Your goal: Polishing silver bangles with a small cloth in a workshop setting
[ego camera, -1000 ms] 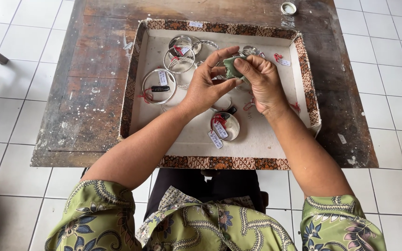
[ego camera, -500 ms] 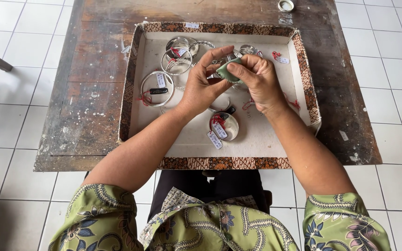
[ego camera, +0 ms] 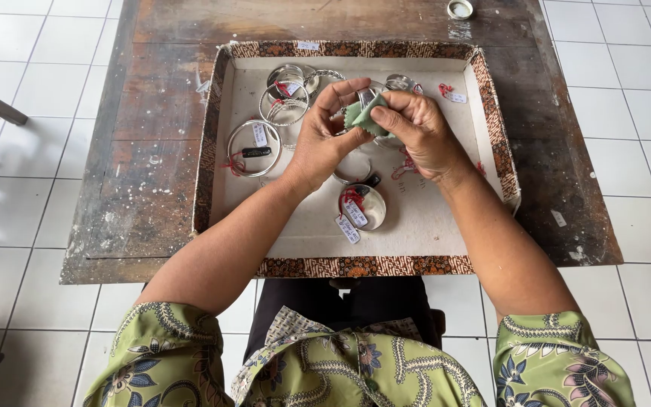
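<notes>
Hands are shown raised together over the far half of a shallow tray with a patterned brown border, which rests on a worn wooden surface. A small green cloth with a zigzag edge is pinched between the fingers of the left hand and the right hand; both hands are closed on it, and a silver bangle appears to be wrapped in the cloth, though most of it is hidden.

On the white tray floor, several tagged silver bangles are laid out: a large one with a dark label near the left edge, a cluster with red threads toward the far left corner, another piece toward the far edge, and a wide cuff with white tags near the middle, toward the near edge. A small round lid is seen at the far edge of the surface, outside the tray.

Progress is judged as partway: one piece is being rubbed, while the rest lie in the tray, and which of them have been wiped cannot be told.
</notes>
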